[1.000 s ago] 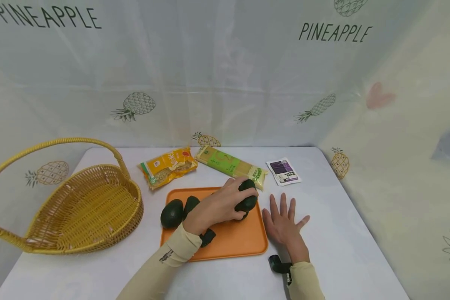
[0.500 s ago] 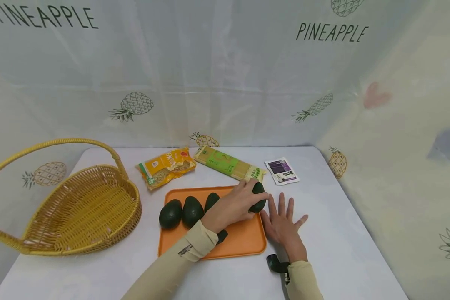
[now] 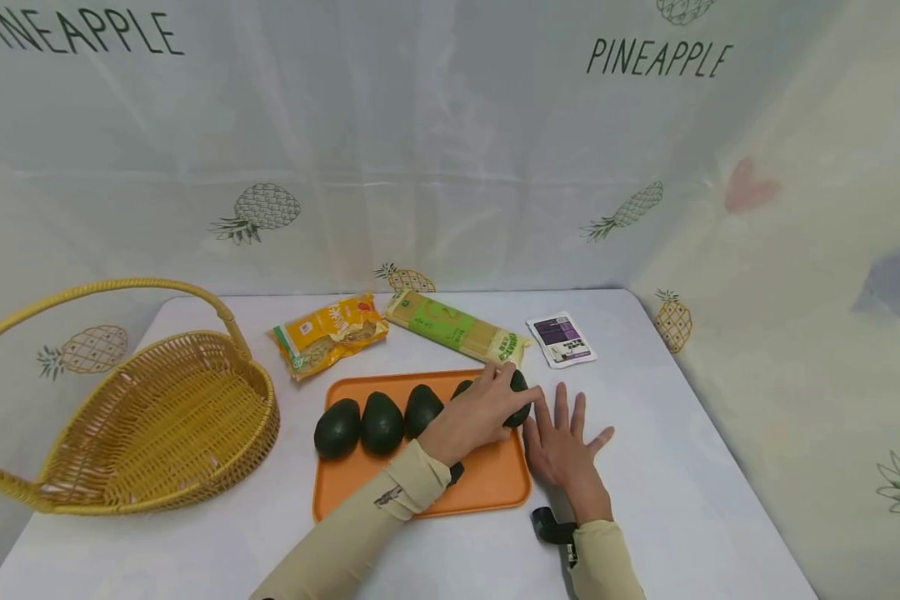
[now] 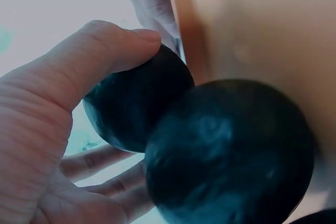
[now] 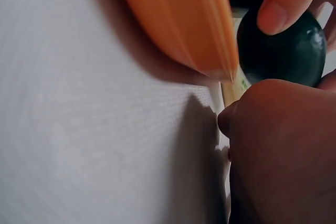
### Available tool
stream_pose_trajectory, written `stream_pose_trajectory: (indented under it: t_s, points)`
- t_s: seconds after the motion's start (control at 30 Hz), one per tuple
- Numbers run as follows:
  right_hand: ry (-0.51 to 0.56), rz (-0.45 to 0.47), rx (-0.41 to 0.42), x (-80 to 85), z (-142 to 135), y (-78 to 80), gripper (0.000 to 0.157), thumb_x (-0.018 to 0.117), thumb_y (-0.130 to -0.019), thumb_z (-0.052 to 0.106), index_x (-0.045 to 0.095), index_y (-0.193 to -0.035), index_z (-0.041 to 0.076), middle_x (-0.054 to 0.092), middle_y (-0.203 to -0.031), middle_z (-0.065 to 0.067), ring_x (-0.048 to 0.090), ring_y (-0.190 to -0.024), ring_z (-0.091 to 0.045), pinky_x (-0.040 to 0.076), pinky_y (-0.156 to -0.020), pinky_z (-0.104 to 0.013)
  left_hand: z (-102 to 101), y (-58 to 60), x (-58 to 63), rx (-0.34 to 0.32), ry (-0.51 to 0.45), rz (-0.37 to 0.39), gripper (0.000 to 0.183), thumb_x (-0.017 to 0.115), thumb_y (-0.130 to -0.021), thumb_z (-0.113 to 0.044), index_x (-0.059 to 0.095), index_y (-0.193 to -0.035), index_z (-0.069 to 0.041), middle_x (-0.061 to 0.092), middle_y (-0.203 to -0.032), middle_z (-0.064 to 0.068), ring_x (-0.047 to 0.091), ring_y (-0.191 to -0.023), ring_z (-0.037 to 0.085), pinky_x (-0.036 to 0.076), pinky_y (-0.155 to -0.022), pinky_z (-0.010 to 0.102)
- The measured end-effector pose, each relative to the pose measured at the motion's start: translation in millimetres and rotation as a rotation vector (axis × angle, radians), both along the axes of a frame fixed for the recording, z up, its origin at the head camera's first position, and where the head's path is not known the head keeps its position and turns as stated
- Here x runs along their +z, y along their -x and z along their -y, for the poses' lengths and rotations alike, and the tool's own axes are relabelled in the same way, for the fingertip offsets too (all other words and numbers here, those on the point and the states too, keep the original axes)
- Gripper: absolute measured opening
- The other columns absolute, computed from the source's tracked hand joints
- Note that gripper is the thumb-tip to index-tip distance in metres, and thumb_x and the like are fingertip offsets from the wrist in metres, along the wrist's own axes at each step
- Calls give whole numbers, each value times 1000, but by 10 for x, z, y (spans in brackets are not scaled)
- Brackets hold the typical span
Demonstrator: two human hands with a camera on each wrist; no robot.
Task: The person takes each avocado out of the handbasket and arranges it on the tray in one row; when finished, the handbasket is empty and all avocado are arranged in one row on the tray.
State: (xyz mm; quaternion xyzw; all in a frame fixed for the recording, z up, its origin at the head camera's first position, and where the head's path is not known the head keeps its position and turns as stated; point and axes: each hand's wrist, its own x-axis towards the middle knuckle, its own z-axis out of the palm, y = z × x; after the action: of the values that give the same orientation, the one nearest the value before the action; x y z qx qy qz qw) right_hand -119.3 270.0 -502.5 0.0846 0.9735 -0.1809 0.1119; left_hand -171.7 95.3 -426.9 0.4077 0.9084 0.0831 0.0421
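In the head view my left hand [image 3: 482, 408] reaches across the orange tray [image 3: 487, 487] and grips a dark green avocado [image 3: 519, 400] at its right end. The left wrist view shows the thumb [image 4: 121, 45] on top of this avocado and fingers curled below; another avocado [image 4: 231, 150] sits close in front. Several more avocados line the tray, among them one at the far left [image 3: 337, 429] and one beside it [image 3: 382, 423]; another is partly hidden behind the left hand. My right hand [image 3: 566, 454] lies just right of the tray with fingers spread, holding nothing.
A yellow wicker basket [image 3: 258, 433] with a tall handle stands at the left. Behind the tray lie an orange food packet [image 3: 330, 333], a long green-labelled noodle pack [image 3: 453, 327] and a white-and-purple sachet [image 3: 561, 339]. A pineapple-print curtain [image 3: 450, 125] hangs behind the table.
My left hand has carried the avocado a little rightward to the tray's right edge, beside the right hand. More of the avocados in the row now show. The right hand stays put.
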Motion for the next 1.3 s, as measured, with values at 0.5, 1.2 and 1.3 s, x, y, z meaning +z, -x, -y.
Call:
stream_pose_trajectory:
  t_s: [0.5,1.2,1.3]
  points:
    - [-7,-2,-6,-3,6,23,68,29,-115,45,9,-174,18,-14,-179,-22,-22,-162,-53,-26,-106,-89,-26,-72,-40,11,54,-120,60,82,-96,-35,52,-149,-36,53,-155,17,58,-133,33,61,-104,39]
    - [-4,1,10,10,6,1,69,34,-114,43,10,-173,16,-11,-179,-23,-20,-162,-55,-25,-107,-89,332,-98,0,212,-21,-125,56,36,-113,-59,45,-163,-35,42,-171,9,38,-159,42,31,-122,77]
    - [16,-4,4,1,1,-7,70,33,-114,44,9,-173,17,-11,-179,-23,-21,-162,-55,-29,-106,-88,589,-116,34,312,-70,-105,63,35,-112,-62,41,-166,-30,40,-173,12,34,-160,46,25,-120,83]
